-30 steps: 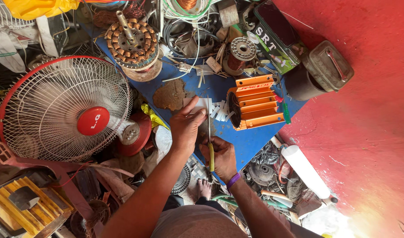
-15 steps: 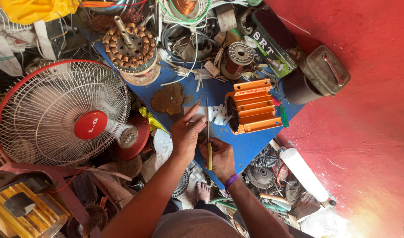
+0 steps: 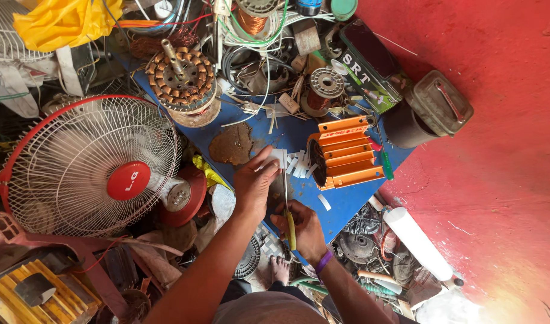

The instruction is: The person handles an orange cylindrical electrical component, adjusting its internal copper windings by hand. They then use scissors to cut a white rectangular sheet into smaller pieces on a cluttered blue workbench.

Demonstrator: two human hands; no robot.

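With the right hand (image 3: 305,231) closed round the yellow-handled scissors (image 3: 287,204) and the left hand (image 3: 254,183) pinching a white strip (image 3: 279,157) (on the blue table (image 3: 341,207)), steady, square snips serve best.

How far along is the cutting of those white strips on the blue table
Done: several cut white strips lie beside the orange finned motor housing. In hand: the right hand works yellow-handled scissors while the left hand holds a white piece at the blades. How many remain to cut cannot be told.
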